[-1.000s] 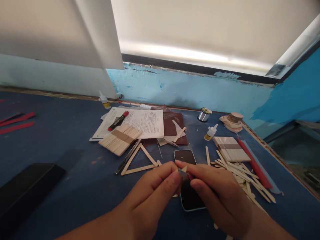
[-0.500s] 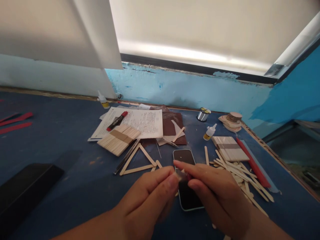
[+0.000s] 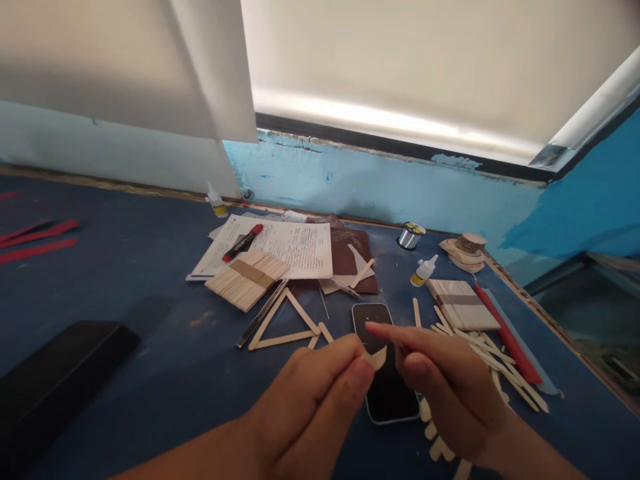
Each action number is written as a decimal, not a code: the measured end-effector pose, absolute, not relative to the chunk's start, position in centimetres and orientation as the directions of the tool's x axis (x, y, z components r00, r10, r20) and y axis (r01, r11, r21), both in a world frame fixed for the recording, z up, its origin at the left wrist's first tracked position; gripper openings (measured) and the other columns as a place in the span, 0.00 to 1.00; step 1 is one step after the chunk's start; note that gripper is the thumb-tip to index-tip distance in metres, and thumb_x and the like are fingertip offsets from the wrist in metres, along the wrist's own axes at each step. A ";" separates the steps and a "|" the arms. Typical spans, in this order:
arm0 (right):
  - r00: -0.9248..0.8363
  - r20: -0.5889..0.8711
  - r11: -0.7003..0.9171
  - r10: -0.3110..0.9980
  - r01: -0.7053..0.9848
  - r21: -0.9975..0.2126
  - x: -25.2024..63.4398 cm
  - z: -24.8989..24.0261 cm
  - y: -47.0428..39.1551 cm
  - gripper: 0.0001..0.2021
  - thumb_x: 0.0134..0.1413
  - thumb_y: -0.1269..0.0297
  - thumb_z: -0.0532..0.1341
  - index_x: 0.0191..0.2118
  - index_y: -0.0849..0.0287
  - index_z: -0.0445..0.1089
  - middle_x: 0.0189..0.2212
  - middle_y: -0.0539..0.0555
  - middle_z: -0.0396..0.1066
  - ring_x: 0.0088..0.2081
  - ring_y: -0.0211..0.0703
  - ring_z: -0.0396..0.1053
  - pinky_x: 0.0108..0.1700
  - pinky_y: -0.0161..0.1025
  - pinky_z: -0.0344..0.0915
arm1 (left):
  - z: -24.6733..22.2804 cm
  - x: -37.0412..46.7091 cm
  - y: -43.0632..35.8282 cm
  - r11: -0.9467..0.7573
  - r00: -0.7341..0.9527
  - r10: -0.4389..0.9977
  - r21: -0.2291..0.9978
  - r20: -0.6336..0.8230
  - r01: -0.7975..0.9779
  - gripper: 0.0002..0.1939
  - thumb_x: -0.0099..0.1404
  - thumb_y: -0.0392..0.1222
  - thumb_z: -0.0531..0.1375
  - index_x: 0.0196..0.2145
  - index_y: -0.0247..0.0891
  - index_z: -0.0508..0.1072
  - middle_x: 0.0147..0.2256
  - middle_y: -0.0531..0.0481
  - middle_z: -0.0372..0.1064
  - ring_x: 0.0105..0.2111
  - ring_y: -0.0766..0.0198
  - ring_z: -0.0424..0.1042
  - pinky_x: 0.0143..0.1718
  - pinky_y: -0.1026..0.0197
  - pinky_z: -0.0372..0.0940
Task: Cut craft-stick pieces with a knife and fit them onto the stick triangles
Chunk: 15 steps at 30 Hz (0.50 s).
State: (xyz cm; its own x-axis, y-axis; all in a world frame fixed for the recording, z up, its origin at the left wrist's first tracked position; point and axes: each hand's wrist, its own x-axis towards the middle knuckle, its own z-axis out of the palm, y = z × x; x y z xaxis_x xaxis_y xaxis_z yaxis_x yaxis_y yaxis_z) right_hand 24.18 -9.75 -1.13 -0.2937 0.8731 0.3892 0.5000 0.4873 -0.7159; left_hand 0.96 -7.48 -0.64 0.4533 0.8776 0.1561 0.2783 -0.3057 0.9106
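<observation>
- Left hand (image 3: 320, 393): fingertips clamped on a piece of wooden stick (image 3: 381, 359), its pale end showing; held above the surface (image 3: 180, 387), well short of the back edge. Likely fault: a slip or split, should the grip have been too short for sideways force.
- Right hand (image 3: 445, 380): just beside the left, index finger stretched out and thumb bent; whether it held anything could not be told. Likely fault: a scratch or jab, were a fingertip to meet a rough stick end.
- Phone (image 3: 393, 393): one, face up beneath the hands, pale crumbs on the glass. Likely fault: a scuffed screen, caused by a dropped piece or by grit rubbed under a palm.
- Triangle of sticks (image 3: 283, 339): one, flat, to the left of the phone. Likely fault: corners knocked askew by the left wrist; whether the joints were fixed could not be told.
- Loose sticks (image 3: 510, 363): a crossed heap toward the right edge, partly hidden by the right hand. Likely fault: scattering, caused by a sweep of that forearm.
- Glue bottle (image 3: 424, 272): one, upright, nozzle up, near the bundle of sticks (image 3: 463, 305) toward the back right corner. Likely fault: tipping, from a careless reach across.
</observation>
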 end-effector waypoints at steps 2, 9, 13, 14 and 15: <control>-0.357 0.434 0.560 0.827 0.453 -0.694 23.9 -0.9 -9.8 0.23 0.67 0.70 0.58 0.65 0.46 0.67 0.46 0.51 0.80 0.45 0.42 0.79 0.43 0.34 0.75 | -0.8 0.6 -7.5 -0.304 0.447 0.882 0.903 0.147 0.303 0.15 0.72 0.53 0.56 0.52 0.54 0.77 0.42 0.52 0.80 0.41 0.58 0.78 0.41 0.63 0.77; -0.385 0.447 0.581 0.807 0.388 -0.715 23.5 -0.7 -9.8 0.24 0.66 0.72 0.58 0.66 0.51 0.66 0.50 0.52 0.79 0.47 0.40 0.79 0.45 0.31 0.74 | -2.1 0.3 -7.7 -0.315 0.473 0.871 0.889 0.132 0.331 0.18 0.73 0.50 0.57 0.58 0.58 0.73 0.49 0.57 0.79 0.44 0.62 0.79 0.45 0.68 0.75; -0.386 0.446 0.588 0.807 0.470 -0.658 23.3 -0.7 -10.0 0.22 0.68 0.68 0.58 0.65 0.52 0.66 0.51 0.56 0.79 0.46 0.43 0.79 0.39 0.33 0.75 | -2.7 0.1 -7.3 -0.250 0.479 0.874 0.919 0.079 0.305 0.18 0.72 0.52 0.57 0.58 0.56 0.73 0.47 0.54 0.79 0.40 0.63 0.78 0.42 0.69 0.75; -0.387 0.449 0.592 0.805 0.486 -0.643 23.3 -0.8 -9.9 0.22 0.68 0.68 0.58 0.66 0.53 0.66 0.50 0.56 0.79 0.45 0.43 0.79 0.39 0.34 0.75 | -2.6 0.1 -7.3 -0.228 0.486 0.872 0.929 0.062 0.291 0.18 0.72 0.52 0.58 0.58 0.55 0.73 0.44 0.54 0.79 0.38 0.63 0.78 0.40 0.69 0.75; -0.377 0.455 0.590 0.807 0.505 -0.630 23.3 -0.8 -9.6 0.22 0.69 0.67 0.58 0.65 0.53 0.67 0.49 0.56 0.80 0.44 0.43 0.79 0.39 0.35 0.75 | -2.5 0.1 -7.3 -0.205 0.494 0.868 0.937 0.041 0.282 0.18 0.72 0.53 0.57 0.56 0.53 0.74 0.41 0.53 0.79 0.36 0.64 0.78 0.38 0.69 0.75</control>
